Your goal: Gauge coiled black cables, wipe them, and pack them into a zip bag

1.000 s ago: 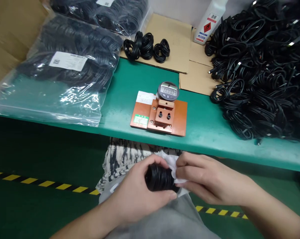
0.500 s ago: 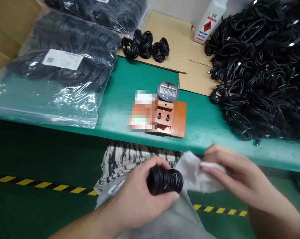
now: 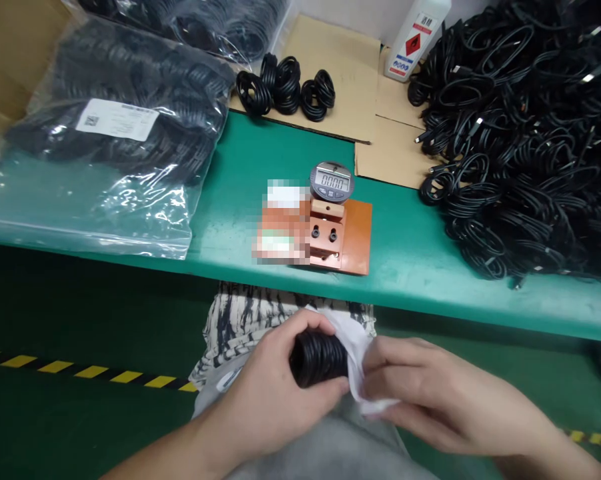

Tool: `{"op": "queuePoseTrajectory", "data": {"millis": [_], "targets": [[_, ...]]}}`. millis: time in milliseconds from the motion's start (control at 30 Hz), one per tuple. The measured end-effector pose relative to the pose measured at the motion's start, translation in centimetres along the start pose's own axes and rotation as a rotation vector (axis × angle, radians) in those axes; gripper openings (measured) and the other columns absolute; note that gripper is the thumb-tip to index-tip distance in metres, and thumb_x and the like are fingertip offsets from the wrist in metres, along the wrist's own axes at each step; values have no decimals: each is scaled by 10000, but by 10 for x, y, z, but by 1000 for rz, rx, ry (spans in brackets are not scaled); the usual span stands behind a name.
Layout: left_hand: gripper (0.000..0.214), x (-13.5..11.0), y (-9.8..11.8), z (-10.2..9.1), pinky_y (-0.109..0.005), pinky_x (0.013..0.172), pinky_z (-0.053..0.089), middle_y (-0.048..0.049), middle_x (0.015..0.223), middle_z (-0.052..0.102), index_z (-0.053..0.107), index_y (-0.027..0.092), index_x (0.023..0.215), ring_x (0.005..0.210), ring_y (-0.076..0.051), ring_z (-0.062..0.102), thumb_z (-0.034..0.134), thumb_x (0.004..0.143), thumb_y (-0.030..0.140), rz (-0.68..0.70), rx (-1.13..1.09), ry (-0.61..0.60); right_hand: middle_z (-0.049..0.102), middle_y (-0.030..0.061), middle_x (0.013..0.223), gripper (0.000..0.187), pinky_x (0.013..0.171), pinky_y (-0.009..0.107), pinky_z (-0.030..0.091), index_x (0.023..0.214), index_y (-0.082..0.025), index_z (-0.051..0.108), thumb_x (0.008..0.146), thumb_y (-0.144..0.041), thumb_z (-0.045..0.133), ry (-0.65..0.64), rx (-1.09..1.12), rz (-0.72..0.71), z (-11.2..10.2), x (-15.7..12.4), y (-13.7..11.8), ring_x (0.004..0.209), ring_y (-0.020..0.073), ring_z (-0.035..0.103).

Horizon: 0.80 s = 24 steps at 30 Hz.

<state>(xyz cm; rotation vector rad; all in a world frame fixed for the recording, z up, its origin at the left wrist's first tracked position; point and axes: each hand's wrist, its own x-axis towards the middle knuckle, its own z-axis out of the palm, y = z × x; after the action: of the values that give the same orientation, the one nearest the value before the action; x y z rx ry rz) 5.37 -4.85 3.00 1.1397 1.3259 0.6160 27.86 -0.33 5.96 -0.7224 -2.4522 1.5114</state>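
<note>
L hand (image 3: 280,390): 1, grip curled round coil (image 3: 320,360), spread only as wide as coil, thumb on near side.
Coil: 1, blk, inside L grip btwn thumb & fingers; ring end faces approx 9 o'clock, other end at 3 partly behind cloth (image 3: 353,350).
Cloth: 1, wht, creased, up against coil's 3 o'clock end.
R hand (image 3: 440,393): 1, grip pinched on cloth, fingertips partly hidden in folds.
Bench (image 3: 400,233): 1, grn, front edge just past hands at 12; both hands this side of it.
Gauge (image 3: 332,181): 1, digital, 12 o'clock fr coil, on orange base (image 3: 358,237) just inside edge.
Room: grn surface shows both sides of base, wider at 3 than 9.
Bags: 2, clear, blk coils in them; near bag (image 3: 145,150) at 10, rim by bench edge; far bag (image 3: 210,23) at 11.
Cable pile (image 3: 520,133): at 2, too tangled to count.
Loose coils (image 3: 286,83): 3 or 4, overlap, can't tell; approx 12, on cardboard (image 3: 345,67).
Bottle (image 3: 415,47): 1, wht, at 1, beside pile.
</note>
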Motion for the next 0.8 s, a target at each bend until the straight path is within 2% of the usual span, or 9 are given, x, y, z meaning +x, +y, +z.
{"op": "queuePoseTrajectory", "data": {"millis": [67, 133, 233, 333, 433, 633, 733, 800], "targets": [[343, 0, 1, -1, -360, 865, 566, 27, 970, 710, 625, 283, 986, 917, -219, 695, 756, 697, 154, -14, 3, 16, 673, 74, 927, 120, 727, 238, 571, 1022, -178, 708, 996, -223, 600, -53, 107, 5, -10, -4, -1, 810, 156, 680], [339, -1, 3, -3, -374, 876, 572, 14, 1002, 717, 627, 280, 991, 954, -235, 702, 765, 700, 174, -26, 1, 28, 689, 76, 918, 123, 728, 234, 581, 988, -180, 711, 999, -227, 598, -4, 180, 21, -18, -10, -1, 803, 154, 694], [331, 0, 5, -5, -368, 862, 589, 12, 1009, 719, 631, 286, 982, 963, -238, 710, 776, 698, 198, -36, 0, 36, 727, 62, 872, 97, 698, 247, 593, 940, -199, 698, 981, -194, 610, 179, 164, 105, -23, -18, 2, 781, 173, 718], [332, 1, 5, -7, -348, 836, 602, 20, 1017, 720, 636, 301, 979, 968, -235, 714, 792, 696, 224, -33, 4, 32, 736, 19, 757, 89, 560, 201, 556, 872, -214, 692, 947, -190, 649, 386, 102, 236, -20, -26, 7, 635, 151, 697], [340, 0, 4, -9, -335, 827, 607, 24, 1027, 720, 641, 309, 986, 981, -233, 716, 796, 696, 222, -20, -3, 32, 706, -9, 666, 103, 467, 168, 493, 817, -212, 698, 919, -226, 692, 494, 66, 295, -14, -28, 10, 521, 117, 630], [330, 0, 7, -11, -331, 808, 614, 21, 1003, 715, 649, 301, 975, 956, -232, 721, 794, 691, 215, -14, -1, 55, 615, -4, 679, 165, 507, 207, 472, 817, -211, 659, 970, -262, 623, 515, 157, 293, -9, -26, 16, 575, 130, 571], [331, 2, 9, -12, -330, 806, 616, 15, 1016, 726, 654, 302, 972, 974, -242, 721, 787, 682, 214, -22, -10, 62, 628, 33, 759, 218, 657, 281, 531, 807, -212, 620, 999, -304, 570, 600, 219, 278, -10, -29, 21, 752, 194, 628], [328, 3, 8, -13, -330, 778, 619, 10, 989, 740, 661, 297, 943, 953, -253, 728, 772, 653, 189, -24, -35, 79, 661, 51, 809, 217, 691, 312, 542, 867, -215, 613, 1014, -349, 527, 668, 310, 292, -14, -31, 24, 792, 218, 650]]}}
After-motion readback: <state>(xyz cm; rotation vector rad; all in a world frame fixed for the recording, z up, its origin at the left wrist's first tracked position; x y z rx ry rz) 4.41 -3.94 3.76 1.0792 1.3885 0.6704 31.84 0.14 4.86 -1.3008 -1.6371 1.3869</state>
